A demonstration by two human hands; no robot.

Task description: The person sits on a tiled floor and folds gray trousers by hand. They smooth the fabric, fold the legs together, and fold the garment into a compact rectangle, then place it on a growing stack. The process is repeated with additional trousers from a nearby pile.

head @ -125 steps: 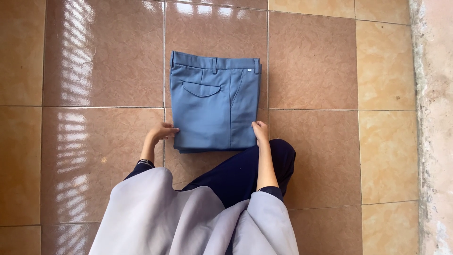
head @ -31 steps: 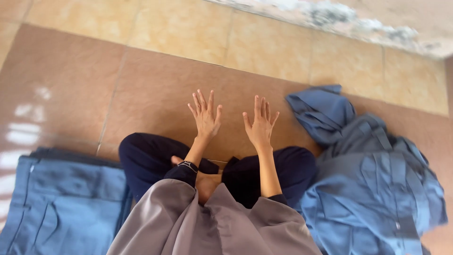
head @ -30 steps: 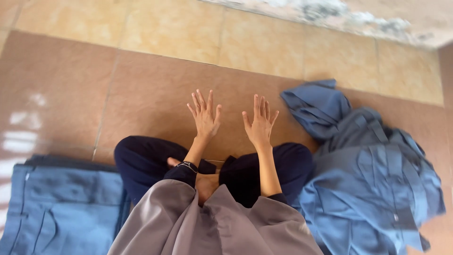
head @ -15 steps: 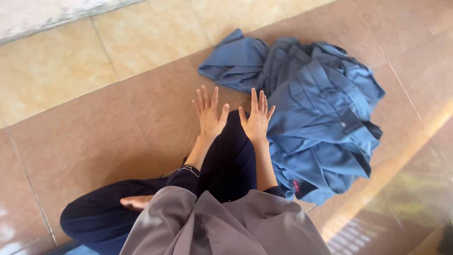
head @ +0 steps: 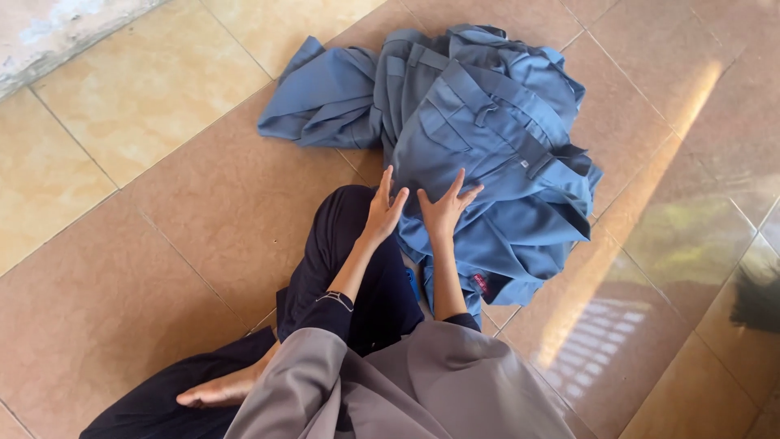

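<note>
Trousers pile (head: 479,154) now lies under both open, empty hands, left (head: 383,210) and right (head: 444,211).

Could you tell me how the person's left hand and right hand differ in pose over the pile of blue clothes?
The left hand is over the dark trouser knee, at the edge of the blue clothes pile; the right hand lies over the pile itself. The left hand's fingers are fairly close together; the right hand's fan wide. Both are open, empty, palms down, side by side.

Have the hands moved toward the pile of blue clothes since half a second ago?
Yes. The right hand now rests on the blue clothes pile, the left hand at its edge; earlier both hovered short of it.
</note>
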